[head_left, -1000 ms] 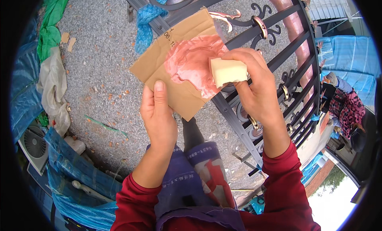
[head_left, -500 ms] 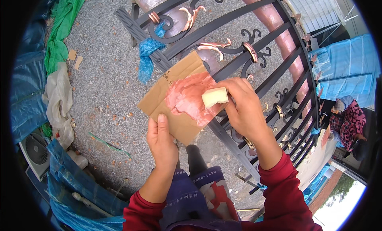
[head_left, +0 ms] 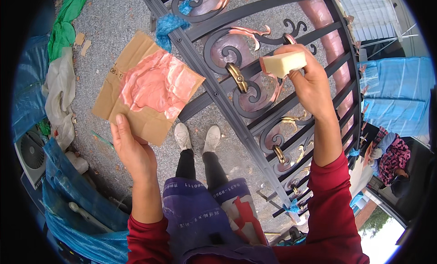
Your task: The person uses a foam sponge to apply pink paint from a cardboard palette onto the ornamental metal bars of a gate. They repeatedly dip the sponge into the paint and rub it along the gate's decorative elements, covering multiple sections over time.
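My left hand (head_left: 134, 150) grips the lower edge of a piece of brown cardboard (head_left: 105, 98), thumb on top. Wet pink, coppery paint (head_left: 152, 82) is smeared across the cardboard's middle and right side. In my right hand (head_left: 310, 82) is a pale yellow sponge block (head_left: 286, 64), pinched by thumb and fingers, with pink on its left end. The sponge is over a black metal gate (head_left: 218, 98) with scrollwork; from here I cannot tell whether it touches. Beside it, a copper-pink leaf (head_left: 248, 33) and a gold collar (head_left: 237, 77) show on the scrolls.
Blue plastic wrap (head_left: 169, 30) is tied around the gate's frame. Green cloth (head_left: 68, 23) and blue sheeting (head_left: 77, 200) line the left, near a fan unit (head_left: 33, 150). A person (head_left: 393, 159) is at the far right. Gravel ground (head_left: 107, 32) lies below.
My right hand has lifted the sponge off the painted cardboard and moved it up and right over the gate. My left hand has drawn the cardboard left. My view has shifted, showing my shoes.
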The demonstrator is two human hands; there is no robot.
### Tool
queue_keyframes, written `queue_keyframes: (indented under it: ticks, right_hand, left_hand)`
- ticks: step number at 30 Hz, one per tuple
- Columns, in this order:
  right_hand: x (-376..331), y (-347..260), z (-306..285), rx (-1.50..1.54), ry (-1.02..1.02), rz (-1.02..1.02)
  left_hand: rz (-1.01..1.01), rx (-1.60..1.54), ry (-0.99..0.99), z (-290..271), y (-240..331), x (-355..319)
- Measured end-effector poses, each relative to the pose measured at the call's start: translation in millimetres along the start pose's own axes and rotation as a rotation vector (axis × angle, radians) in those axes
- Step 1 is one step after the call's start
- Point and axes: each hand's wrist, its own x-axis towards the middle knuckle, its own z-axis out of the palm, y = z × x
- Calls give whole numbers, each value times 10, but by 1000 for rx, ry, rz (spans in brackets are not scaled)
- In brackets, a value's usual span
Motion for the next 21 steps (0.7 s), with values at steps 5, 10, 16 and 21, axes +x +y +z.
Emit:
queue_keyframes:
  ticks: [5,10,16,21]
  right_hand:
    - [178,89,243,-257,-186,-225]
    - [382,52,505,-297,-246,-318]
    - [451,-97,398,-316,-247,-267]
    - [492,60,517,-434,-364,-289]
  left_hand:
    - [3,11,52,-134,-38,-37]
    - [-5,-13,65,-197,-65,-68]
    - [7,-22,79,-358,-51,-61]
    - [3,-30,90,-373,-31,-61]
